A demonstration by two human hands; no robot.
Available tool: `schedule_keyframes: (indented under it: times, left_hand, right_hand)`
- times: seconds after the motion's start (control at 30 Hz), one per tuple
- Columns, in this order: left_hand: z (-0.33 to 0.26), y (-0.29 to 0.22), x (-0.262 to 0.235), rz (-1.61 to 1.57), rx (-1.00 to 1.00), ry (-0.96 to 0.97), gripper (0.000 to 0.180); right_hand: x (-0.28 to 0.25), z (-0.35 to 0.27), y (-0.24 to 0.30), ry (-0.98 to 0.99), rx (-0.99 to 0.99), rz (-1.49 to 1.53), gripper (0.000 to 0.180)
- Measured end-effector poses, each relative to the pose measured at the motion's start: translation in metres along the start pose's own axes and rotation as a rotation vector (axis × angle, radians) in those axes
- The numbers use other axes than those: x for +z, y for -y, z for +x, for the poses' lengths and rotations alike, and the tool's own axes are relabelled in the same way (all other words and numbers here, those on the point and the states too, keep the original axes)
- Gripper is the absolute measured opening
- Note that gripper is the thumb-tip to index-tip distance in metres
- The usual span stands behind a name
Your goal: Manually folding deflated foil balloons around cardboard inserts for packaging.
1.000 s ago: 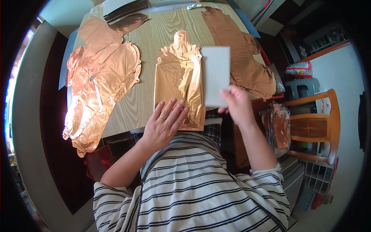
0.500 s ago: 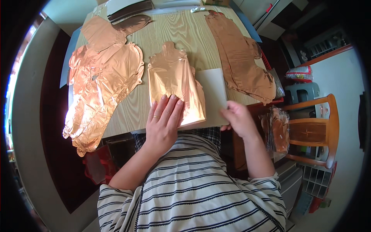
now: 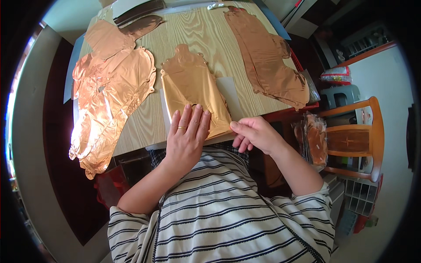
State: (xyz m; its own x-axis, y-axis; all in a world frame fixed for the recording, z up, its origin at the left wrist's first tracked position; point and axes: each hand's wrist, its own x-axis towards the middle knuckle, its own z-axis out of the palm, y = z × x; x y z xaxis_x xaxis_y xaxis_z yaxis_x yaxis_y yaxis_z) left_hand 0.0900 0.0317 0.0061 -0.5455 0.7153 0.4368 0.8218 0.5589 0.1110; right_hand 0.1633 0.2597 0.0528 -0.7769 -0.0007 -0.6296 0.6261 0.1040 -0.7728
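Copper-gold, shiny, flat foil sheet (image 3: 190,87) w/ a rounded tab at its far end lies on the pale wood-grain tabletop (image 3: 142,125), atop a thin white rectangular card (image 3: 228,89) showing at both sides. L hand (image 3: 185,139), fingers extended & slightly apart, rests palm-down on the sheet's near part. R hand (image 3: 258,135), fingers partly curled, has its thumb at the near R corner; can't tell if pinching.

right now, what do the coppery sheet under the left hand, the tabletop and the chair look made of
Coppery sheet: seemingly foil or metallised film; shiny, creased. Tabletop: wood or printed laminate, satin, pale wavy grain. Chair: probably varnished wood, brown with slight sheen.
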Motion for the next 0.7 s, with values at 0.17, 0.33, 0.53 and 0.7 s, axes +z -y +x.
schedule_keyframes:
  times: [0.17, 0.33, 0.53, 0.7]
  left_hand:
    - [0.001, 0.004, -0.001, -0.03, 0.031, 0.053, 0.051]
    - [0.008, 0.017, -0.019, -0.176, 0.047, 0.102, 0.07]
    - [-0.02, 0.049, -0.04, -0.798, -0.403, -0.035, 0.073]
    - [-0.009, 0.06, -0.045, -1.565, -1.031, 0.187, 0.059]
  right_hand:
    - [0.009, 0.009, 0.011, 0.022, 0.01, 0.02, 0.032]
    - [0.006, 0.018, -0.001, 0.076, 0.082, 0.188, 0.026]
    - [-0.002, 0.014, -0.012, 0.1, 0.077, 0.348, 0.026]
    - [-0.009, 0.017, -0.017, 0.172, 0.069, 0.425, 0.026]
